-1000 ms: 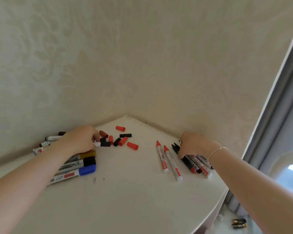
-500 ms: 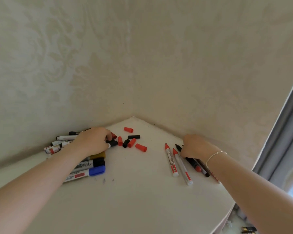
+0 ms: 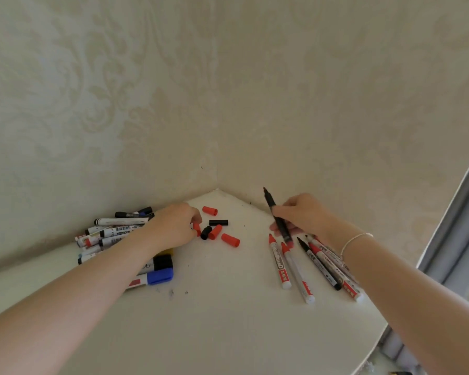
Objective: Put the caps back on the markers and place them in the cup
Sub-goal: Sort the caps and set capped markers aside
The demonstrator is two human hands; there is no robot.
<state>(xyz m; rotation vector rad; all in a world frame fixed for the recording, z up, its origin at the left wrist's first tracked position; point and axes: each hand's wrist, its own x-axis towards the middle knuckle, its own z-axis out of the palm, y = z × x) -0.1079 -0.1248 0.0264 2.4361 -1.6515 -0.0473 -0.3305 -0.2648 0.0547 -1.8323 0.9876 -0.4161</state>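
Your worktop point(image 3: 228, 320) fills the corner where the two walls meet, and no cup shows anywhere in view, so you will have to find it before any marker can go in. Against the left wall lies a heap of capped markers point(image 3: 114, 234); toward the right edge four or five uncapped markers point(image 3: 306, 263) lie side by side. Your right hand point(image 3: 301, 217) grips a black marker point(image 3: 275, 215), tip raised toward the corner. Your left hand point(image 3: 173, 226) pinches a red cap point(image 3: 197, 229) among the loose caps point(image 3: 220, 228) near the corner. That colour looks wrong for this marker: take the black cap point(image 3: 218, 222) just beside, line it up squarely and press until seated.
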